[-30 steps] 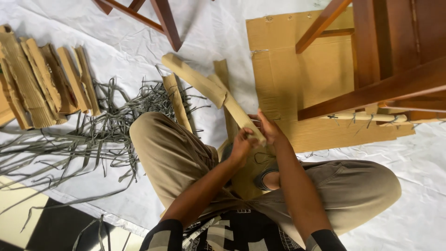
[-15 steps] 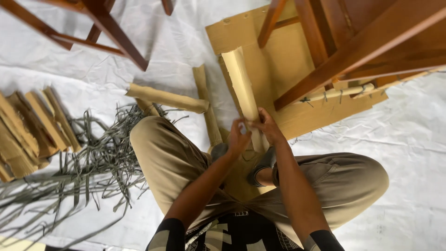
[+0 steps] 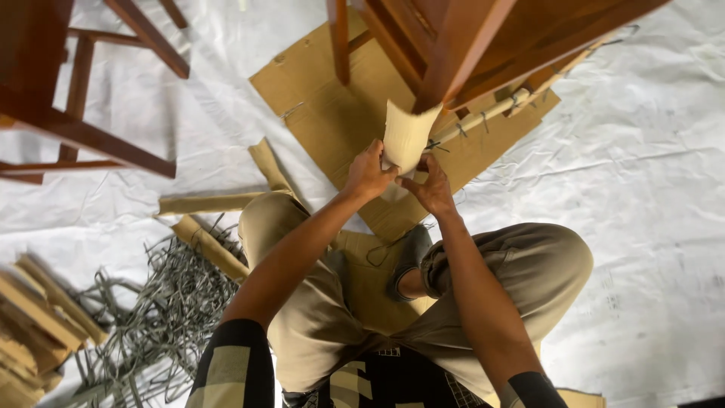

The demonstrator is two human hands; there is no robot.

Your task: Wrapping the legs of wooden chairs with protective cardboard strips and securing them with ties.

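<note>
I sit cross-legged on a white sheet (image 3: 642, 151). Both hands hold a strip of corrugated cardboard (image 3: 406, 136) raised up against the leg of a wooden chair (image 3: 453, 53). My left hand (image 3: 368, 172) grips the strip's lower left edge, and my right hand (image 3: 430, 185) pinches its lower right edge. The strip's upper end meets the chair leg; its lower end is hidden by my fingers. A chair rail wrapped in cardboard and tied with grey straps (image 3: 491, 113) runs to the right of the strip.
A flat cardboard sheet (image 3: 325, 106) lies under the chair. Loose cardboard strips (image 3: 204, 204) lie left of my knee, a tangle of grey plastic straps (image 3: 158, 317) farther left, and stacked cardboard pieces (image 3: 30, 332) at the lower left. Another wooden chair (image 3: 68, 113) stands upper left.
My hands lifted the cardboard strip from near my lap up to the chair leg. The view swung, so the straps and stacked pieces slid down and left.
</note>
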